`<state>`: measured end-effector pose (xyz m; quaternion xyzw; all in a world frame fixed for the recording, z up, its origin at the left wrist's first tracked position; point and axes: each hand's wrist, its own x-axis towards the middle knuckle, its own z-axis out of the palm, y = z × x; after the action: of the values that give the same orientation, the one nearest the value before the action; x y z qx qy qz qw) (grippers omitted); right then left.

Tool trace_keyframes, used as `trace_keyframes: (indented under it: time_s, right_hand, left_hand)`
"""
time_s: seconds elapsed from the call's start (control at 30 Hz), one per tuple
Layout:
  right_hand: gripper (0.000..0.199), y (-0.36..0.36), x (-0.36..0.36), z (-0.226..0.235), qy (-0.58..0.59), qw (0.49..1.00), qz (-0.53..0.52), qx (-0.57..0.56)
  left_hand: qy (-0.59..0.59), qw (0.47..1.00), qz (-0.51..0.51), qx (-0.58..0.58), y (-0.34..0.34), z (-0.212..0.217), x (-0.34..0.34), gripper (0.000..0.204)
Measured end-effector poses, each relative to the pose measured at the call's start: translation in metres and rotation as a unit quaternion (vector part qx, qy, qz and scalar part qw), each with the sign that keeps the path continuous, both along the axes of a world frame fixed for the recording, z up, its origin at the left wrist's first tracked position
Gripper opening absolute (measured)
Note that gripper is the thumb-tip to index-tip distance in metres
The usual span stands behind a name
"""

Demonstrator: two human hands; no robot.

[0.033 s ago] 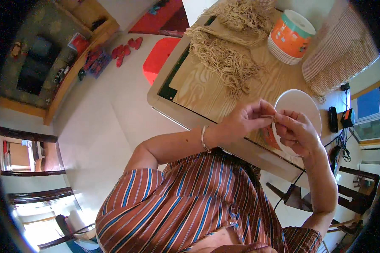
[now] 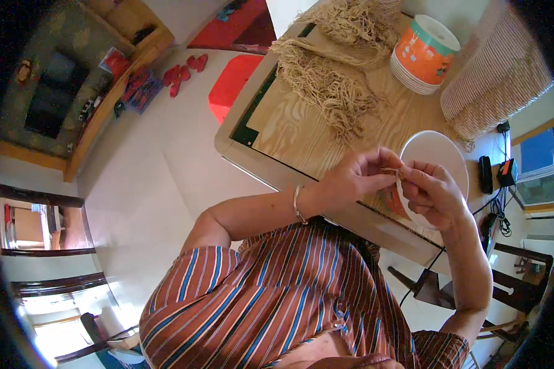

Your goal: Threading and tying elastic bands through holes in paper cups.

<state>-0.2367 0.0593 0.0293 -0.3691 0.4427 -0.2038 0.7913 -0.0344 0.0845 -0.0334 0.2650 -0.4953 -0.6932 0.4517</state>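
Observation:
Fingertips of both hands meet over the near rim of a paper tub, pinching a thin tan strand of twine (image 2: 390, 170). My left hand (image 2: 351, 177), with a bangle on its wrist, holds the strand between thumb and fingers. My right hand (image 2: 436, 192) pinches it beside the left fingertips, with its other fingers curled. The paper tub (image 2: 442, 146), white inside and orange outside, stands open under my right hand; its floor is hidden. Beyond my left hand lies a loose tangled heap of tan twine (image 2: 332, 89) on the wooden tabletop (image 2: 289, 132).
Another twine heap (image 2: 354, 21) sits at the back. A stack of orange and green paper tubs (image 2: 426, 52) stands at the far right beside a large striped bundle (image 2: 492, 74). Black cables (image 2: 503, 215) hang off the right edge. A red stool (image 2: 232, 85) is left of the table.

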Motion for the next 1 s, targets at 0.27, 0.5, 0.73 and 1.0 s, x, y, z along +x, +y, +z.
trace_keyframes:
  time_s: [0.27,0.5,0.73,1.0]
  right_hand:
    - [0.017,0.001,0.003,0.003,-0.003,1.0,-0.017,-0.002]
    - [0.017,0.004,0.004,0.005,0.031,0.999,-0.016,-0.018]
    - [0.016,0.006,0.005,0.001,0.039,0.997,-0.013,-0.058]
    - [0.016,0.007,0.003,0.0,0.062,0.995,-0.027,-0.069]
  left_hand:
    - [0.045,0.996,0.024,0.072,0.007,0.004,-0.006,0.021]
    - [-0.015,0.997,0.08,0.011,0.006,-0.004,-0.002,0.012]
    - [-0.23,0.954,0.121,-0.151,0.003,0.001,0.015,0.015]
    - [-0.113,0.994,0.0,-0.007,0.0,0.0,0.023,0.012]
